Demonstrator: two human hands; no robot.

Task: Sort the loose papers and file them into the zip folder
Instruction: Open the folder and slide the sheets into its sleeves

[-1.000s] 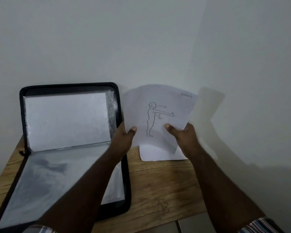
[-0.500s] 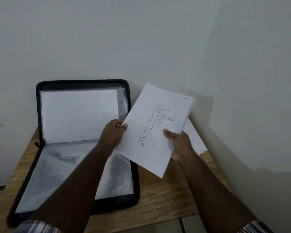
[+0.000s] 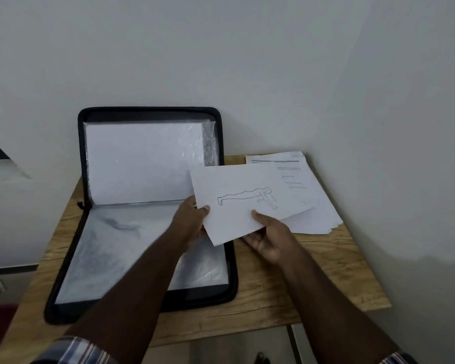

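A black zip folder (image 3: 227, 261) lies open on the wooden table, its back half leaning against the wall and clear plastic sleeves showing inside. Both hands hold a white sheet (image 3: 237, 190) with a line drawing of a human figure, turned sideways above the folder's right edge. My left hand (image 3: 191, 219) pinches the sheet's left edge, thumb on top. My right hand (image 3: 269, 236) supports it from below, with the thumb pressed on its front edge. A stack of loose printed papers (image 3: 313, 203) lies on the table to the right, partly hidden by the held sheet.
The wooden table (image 3: 286, 287) stands in a corner between two white walls. Its front and right edges are near my forearms. Tiled floor shows below the front edge. A grey counter edge (image 3: 8, 269) is at the far left.
The held sheet has turned from upright to sideways and come lower, nearer the folder. The view has pulled back, so the paper stack on the right shows more fully.
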